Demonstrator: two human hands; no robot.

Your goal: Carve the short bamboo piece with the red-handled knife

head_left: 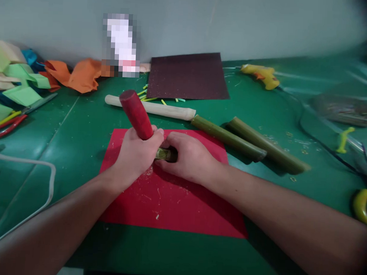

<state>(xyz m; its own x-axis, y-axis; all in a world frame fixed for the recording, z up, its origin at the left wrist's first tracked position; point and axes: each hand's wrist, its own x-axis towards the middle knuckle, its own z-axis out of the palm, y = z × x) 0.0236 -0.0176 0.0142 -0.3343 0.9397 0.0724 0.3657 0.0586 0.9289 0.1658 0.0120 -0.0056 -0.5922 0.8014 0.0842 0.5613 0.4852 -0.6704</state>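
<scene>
My left hand (139, 148) is wrapped round a thick red cylindrical handle (137, 116), which tilts up and to the left. Whatever is at its lower end is hidden by my fingers. Close against it, my right hand (189, 155) is closed on a short piece of green bamboo (164, 154), with the thumb above and fingers below. Both hands are over a sheet of red paper (181, 205), where pale shavings and small chips are scattered. Beyond the hands lie a pale peeled stick (169, 111) and two green bamboo lengths, one nearer (228, 137) and one farther right (267, 146).
A dark brown sheet (188, 75) lies at the back, near a yellow glue gun (260, 75) with its cord running right. Orange paper (75, 75), folded green paper (26, 78) and red-handled scissors (11, 125) are at left. A white cable (52, 177) curves at lower left.
</scene>
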